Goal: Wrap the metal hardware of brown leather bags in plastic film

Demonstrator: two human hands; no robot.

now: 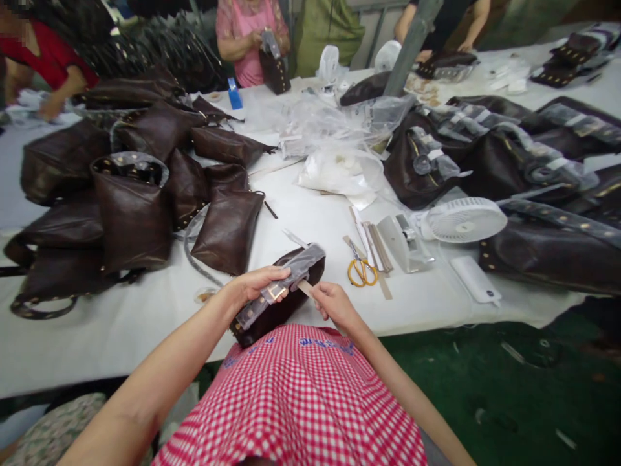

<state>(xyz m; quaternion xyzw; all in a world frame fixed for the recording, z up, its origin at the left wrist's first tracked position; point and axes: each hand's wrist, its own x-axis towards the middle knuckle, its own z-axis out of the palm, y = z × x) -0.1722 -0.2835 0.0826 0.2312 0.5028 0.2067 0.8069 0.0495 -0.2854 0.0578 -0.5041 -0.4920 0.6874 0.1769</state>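
Note:
A dark brown leather bag (pixel 272 317) lies at the table's near edge, against my checked apron. Across it runs a studded strap (pixel 303 260) with a gold buckle, wrapped in clear plastic. My left hand (pixel 259 285) is closed round the strap near the buckle, thumb on top. My right hand (pixel 334 303) pinches a narrow beige strip (pixel 306 288), whose far end meets the strap's underside. Whether the strip is tucked under the strap cannot be made out. Scissors with yellow handles (pixel 362 270) lie to the right of my right hand.
Brown bags (pixel 133 220) are heaped at the left; more bags with plastic-wrapped straps (pixel 422 162) lie at the right. Paper strips (pixel 376 243), a white fan (pixel 460 220), a power bank (pixel 474 279) and plastic bags (pixel 342 169) share the table (pixel 160 323). Co-workers (pixel 252 39) stand across it.

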